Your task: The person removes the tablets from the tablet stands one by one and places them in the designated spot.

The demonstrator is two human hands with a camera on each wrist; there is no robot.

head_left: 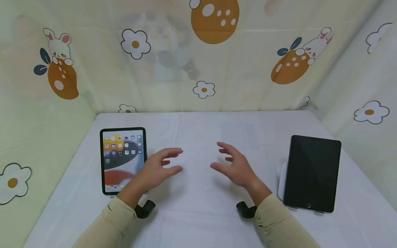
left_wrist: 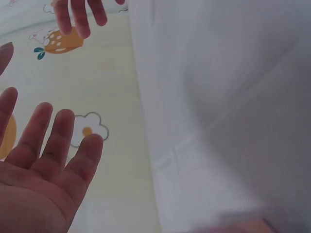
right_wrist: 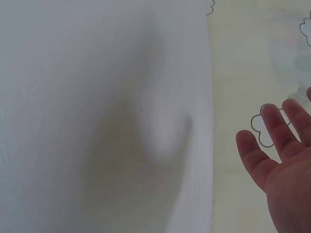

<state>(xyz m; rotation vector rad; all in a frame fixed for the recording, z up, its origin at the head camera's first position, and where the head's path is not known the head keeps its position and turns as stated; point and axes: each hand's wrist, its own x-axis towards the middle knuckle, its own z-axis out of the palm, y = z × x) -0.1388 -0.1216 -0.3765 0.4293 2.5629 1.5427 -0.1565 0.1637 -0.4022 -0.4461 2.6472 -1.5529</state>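
Observation:
Both hands hover over the white table, palms facing each other with a gap between them. My left hand (head_left: 156,168) holds nothing; its fingers are loosely bent, and its wrist overlaps the lower right of a lit tablet (head_left: 122,160) showing a home screen of app icons. My right hand (head_left: 237,167) is likewise empty, fingers relaxed and spread. To its right, a second tablet (head_left: 313,172) with a dark screen and a round home button lies tilted on a white stand (head_left: 282,181). In the left wrist view, fingertips of the other hand (left_wrist: 80,14) show at the top.
A white cloth covers the table (head_left: 198,220). Behind and at the sides hangs a cream curtain (head_left: 167,96) printed with flowers and rabbits. A black wrist-camera piece (head_left: 144,209) sits by the left cuff, another black piece (head_left: 246,210) by the right.

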